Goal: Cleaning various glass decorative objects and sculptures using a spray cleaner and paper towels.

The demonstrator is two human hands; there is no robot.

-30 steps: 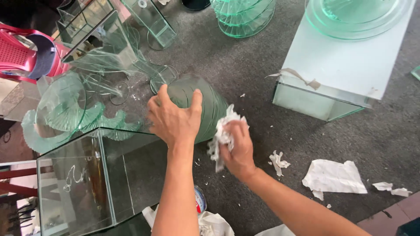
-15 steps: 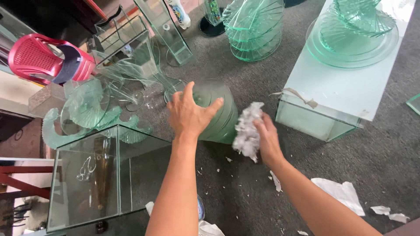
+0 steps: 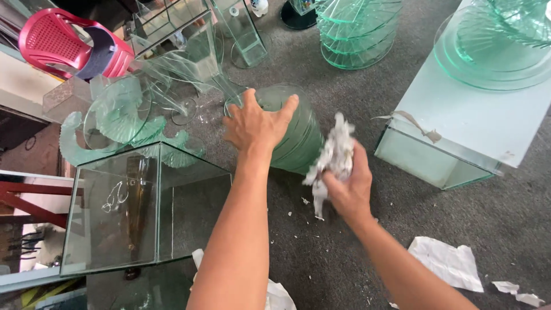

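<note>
Left hand [image 3: 257, 123] lies spread, grip released, atop the green glass stack [image 3: 295, 135]; right hand [image 3: 347, 186] clenches crumpled paper [image 3: 332, 154].

A glass workshop: stacked glass discs [image 3: 356, 34], a glass tank [image 3: 143, 212], glass boxes [image 3: 459, 132] and offcuts crowd the grey carpet [image 3: 344, 252].

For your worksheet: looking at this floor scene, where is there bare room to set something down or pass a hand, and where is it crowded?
Bare grey floor lies between the glass tank, the long glass box and the paper scrap. Another patch lies between the glass stack under the left hand and the plate pile. Upper left is crowded with glass pieces beside the pink chair. The right hand grips crumpled paper.
</note>
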